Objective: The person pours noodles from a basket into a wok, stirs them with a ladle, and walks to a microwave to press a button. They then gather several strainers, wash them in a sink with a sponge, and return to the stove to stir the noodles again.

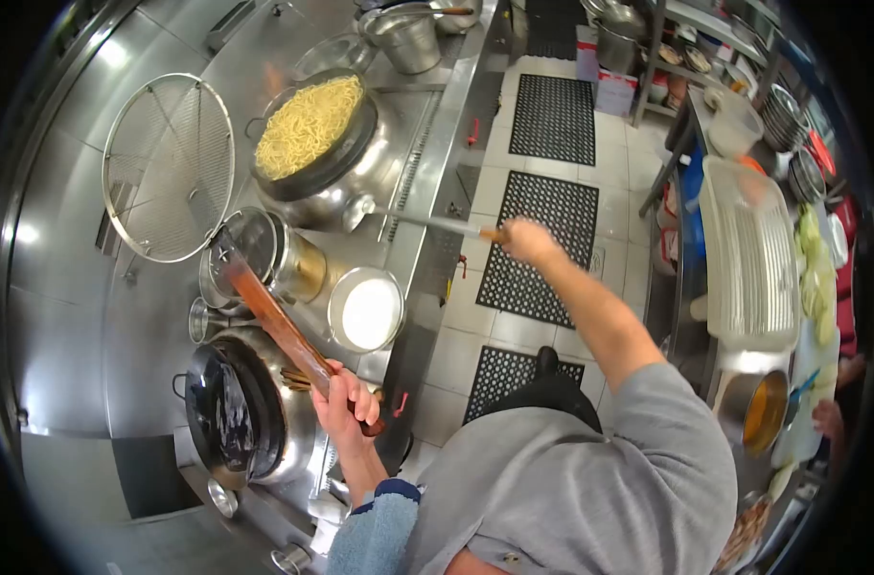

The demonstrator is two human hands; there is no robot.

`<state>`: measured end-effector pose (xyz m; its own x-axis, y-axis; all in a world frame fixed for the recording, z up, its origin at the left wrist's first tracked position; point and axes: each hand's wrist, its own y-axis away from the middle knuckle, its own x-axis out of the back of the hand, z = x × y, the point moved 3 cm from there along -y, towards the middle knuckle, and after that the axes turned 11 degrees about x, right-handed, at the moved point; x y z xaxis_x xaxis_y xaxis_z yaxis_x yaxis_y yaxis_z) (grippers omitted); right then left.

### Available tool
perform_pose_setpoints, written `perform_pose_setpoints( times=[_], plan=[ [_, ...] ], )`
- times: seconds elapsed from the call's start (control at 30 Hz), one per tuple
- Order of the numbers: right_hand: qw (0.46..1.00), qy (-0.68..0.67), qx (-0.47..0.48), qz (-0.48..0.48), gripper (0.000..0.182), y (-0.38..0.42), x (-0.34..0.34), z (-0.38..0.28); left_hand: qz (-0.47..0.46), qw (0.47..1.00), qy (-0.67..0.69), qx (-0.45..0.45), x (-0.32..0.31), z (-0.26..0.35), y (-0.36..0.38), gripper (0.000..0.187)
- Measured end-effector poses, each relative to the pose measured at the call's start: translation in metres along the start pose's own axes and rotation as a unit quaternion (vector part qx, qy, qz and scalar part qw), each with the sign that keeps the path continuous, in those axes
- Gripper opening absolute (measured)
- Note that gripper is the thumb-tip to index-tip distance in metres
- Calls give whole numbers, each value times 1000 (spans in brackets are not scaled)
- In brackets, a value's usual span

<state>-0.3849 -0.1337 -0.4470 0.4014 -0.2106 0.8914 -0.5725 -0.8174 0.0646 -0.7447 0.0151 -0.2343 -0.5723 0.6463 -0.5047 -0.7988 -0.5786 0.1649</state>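
Hands grip two tools: left hand (346,402) clamps a wooden strainer handle (274,321) over the dark wok (231,417); right hand (528,240) closes on a ladle (413,220) touching the noodle wok (312,134).

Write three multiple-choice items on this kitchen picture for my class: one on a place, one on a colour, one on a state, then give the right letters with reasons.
1. Where does the wok of noodles sit?
A. on the floor mat
B. on the steel cooking range
C. on the white rack

2. What colour are the noodles?
A. green
B. black
C. pale yellow

3. What is the state of the left hand?
A. closed round a long wooden handle
B. open and flat
C. inside a pot

Answers:
1 B, the wok rests in the range beside the round wire strainer.
2 C, the strands look pale yellow.
3 A, its fingers wrap the wooden handle; the right hand grips a ladle handle.
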Motion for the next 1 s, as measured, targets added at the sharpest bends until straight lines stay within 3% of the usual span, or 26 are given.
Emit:
perform_pose_setpoints(
  times=[0.03, 0.07, 0.13, 0.33, 0.43, 0.5, 0.53, 0.67, 0.77, 0.8, 0.83, 0.9, 0.97, 1.0],
  plan=[
    [999, -31, -14, -41, 27, 1, -12, -17, -9, 1000, -4, -5, -12, -2, -9, 20],
    [993, -38, 36, -105, 28, 3, -30, -35, -4, 1000, -6, -8, -23, -4, -17, 20],
    [982, -134, 96, -88, 43, 21, -86, -66, 15, 1000, -17, -14, -39, -9, -29, 20],
    [972, -181, 135, -70, 67, 46, -82, -123, 49, 997, -36, -36, -61, -16, -67, 19],
    [914, -284, 187, -223, 78, 35, -60, -116, 55, 997, -34, -45, -59, -26, -91, 17],
    [922, -226, 235, -211, 74, 25, -61, -101, 69, 995, -38, -56, -57, -36, -109, 16],
    [923, -194, 256, -211, 72, 22, -62, -90, 77, 994, -52, -57, -56, -41, -119, 17],
    [920, -239, 160, -265, 64, 14, -30, -30, 99, 992, -50, -55, -57, -69, -154, 21],
    [937, -185, 177, -239, 60, -13, -23, 49, 98, 992, -64, -47, -79, -92, -190, 24],
    [927, -224, 113, -280, 59, -28, -9, 75, 84, 994, -63, -37, -89, -97, -206, 25],
    [948, -209, 142, -195, 60, -46, -1, 105, 70, 994, -70, -43, -101, -103, -225, 23],
    [966, -194, 105, -132, 58, -90, 26, 170, 61, 995, -78, -19, -132, -106, -267, 26],
    [962, -245, -55, -104, 52, -128, 67, 232, 14, 997, -81, -2, -167, -116, -317, 25],
    [949, -294, -107, -28, 49, -145, 64, 278, -5, 996, -84, 2, -184, -117, -343, 24]
  ],
)
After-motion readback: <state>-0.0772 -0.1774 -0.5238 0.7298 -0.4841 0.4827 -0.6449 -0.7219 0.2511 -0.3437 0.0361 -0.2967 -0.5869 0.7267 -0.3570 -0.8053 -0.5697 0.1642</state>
